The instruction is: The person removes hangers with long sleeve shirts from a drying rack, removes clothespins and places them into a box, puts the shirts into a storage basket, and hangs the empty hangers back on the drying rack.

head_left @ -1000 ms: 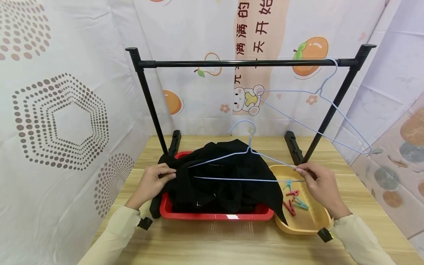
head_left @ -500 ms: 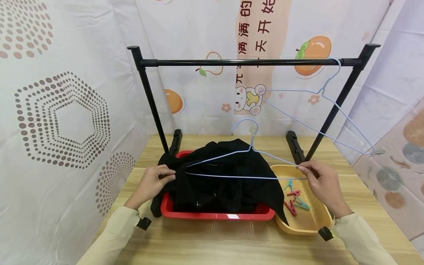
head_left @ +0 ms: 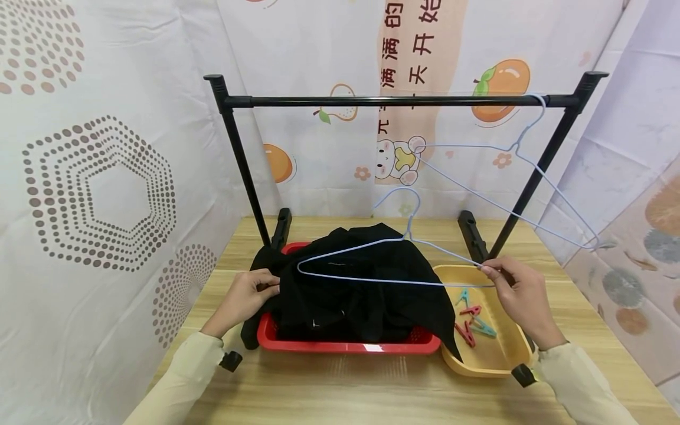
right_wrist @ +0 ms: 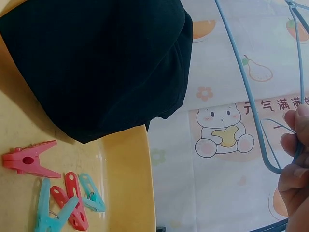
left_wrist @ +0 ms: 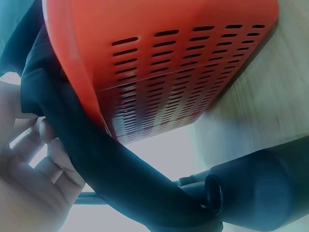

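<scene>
My left hand (head_left: pixel 248 296) pinches the left edge of a black garment (head_left: pixel 361 313) with curled fingers. The cloth lies heaped in a red basket (head_left: pixel 350 348) and hangs over its sides. A light blue wire hanger (head_left: pixel 409 227) is held at its right corner by my right hand (head_left: pixel 522 298). Its left corner lies in front of the black cloth, in plain sight, with the hook pointing up. In the left wrist view, dark cloth (left_wrist: pixel 91 150) drapes over my left fingers beside the basket's slotted wall. The right wrist view shows the hanger's corner between thumb and fingers.
A black rack with a crossbar (head_left: pixel 340 101) stands behind the basket. Another blue hanger (head_left: pixel 515 146) hangs at its right end. A yellow tray (head_left: pixel 486 372) with several red and teal clothespins (head_left: pixel 480 326) sits to the right, partly covered by a cloth flap.
The hanger has shifted slightly right and its left corner has come out from behind the cloth edge. My left hand has stayed nearly in place at the garment.
</scene>
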A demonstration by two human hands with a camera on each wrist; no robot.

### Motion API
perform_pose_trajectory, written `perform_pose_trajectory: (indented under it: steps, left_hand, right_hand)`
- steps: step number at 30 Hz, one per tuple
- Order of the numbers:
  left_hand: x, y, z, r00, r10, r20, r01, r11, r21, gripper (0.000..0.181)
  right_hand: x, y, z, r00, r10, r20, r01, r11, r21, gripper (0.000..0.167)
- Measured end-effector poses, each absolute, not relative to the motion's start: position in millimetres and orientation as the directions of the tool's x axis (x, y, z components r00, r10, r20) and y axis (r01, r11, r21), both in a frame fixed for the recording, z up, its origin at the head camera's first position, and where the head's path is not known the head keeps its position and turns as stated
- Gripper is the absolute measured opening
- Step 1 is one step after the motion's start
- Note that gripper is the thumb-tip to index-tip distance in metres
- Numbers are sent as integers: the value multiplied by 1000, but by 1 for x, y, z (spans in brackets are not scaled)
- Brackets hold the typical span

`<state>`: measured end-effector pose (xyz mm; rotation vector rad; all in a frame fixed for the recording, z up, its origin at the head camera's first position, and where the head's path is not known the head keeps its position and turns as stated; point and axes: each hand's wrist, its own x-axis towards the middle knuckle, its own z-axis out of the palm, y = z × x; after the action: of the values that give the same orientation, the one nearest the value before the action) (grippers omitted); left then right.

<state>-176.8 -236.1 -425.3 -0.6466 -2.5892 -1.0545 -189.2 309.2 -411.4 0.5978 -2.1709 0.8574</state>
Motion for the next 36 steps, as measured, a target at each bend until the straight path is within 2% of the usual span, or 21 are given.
perform_pose_trajectory:
  steps: [8, 16, 23, 28, 32, 36]
  left_hand:
    - [-177, -236, -429, -894, 296, 336, 445, 667, 598, 19]
    - [-177, -237, -432, -880, 309, 360, 471, 661, 584, 22]
    - [-177, -240, -432, -889, 340, 308, 458, 673, 580, 21]
    - [-176, -245, -431, -881, 376, 288, 473, 669, 573, 15]
    - [-175, -248, -428, -907, 328, 265, 421, 681, 599, 13]
    - [-172, -250, -425, -945, 223, 239, 325, 717, 616, 11]
  right_hand:
    - [-190, 308, -412, -633, -145, 761, -628, 670, -396, 9]
    - [-191, 309, -412, -635, -136, 761, -624, 671, -401, 10]
    - [-190, 310, -414, -643, -124, 756, -620, 664, -418, 8]
    - [-189, 309, -414, -641, -111, 760, -621, 657, -427, 18]
    - [-188, 308, -413, -633, -106, 767, -623, 657, -423, 23]
    - [-188, 308, -412, -636, -94, 766, -617, 658, -431, 15]
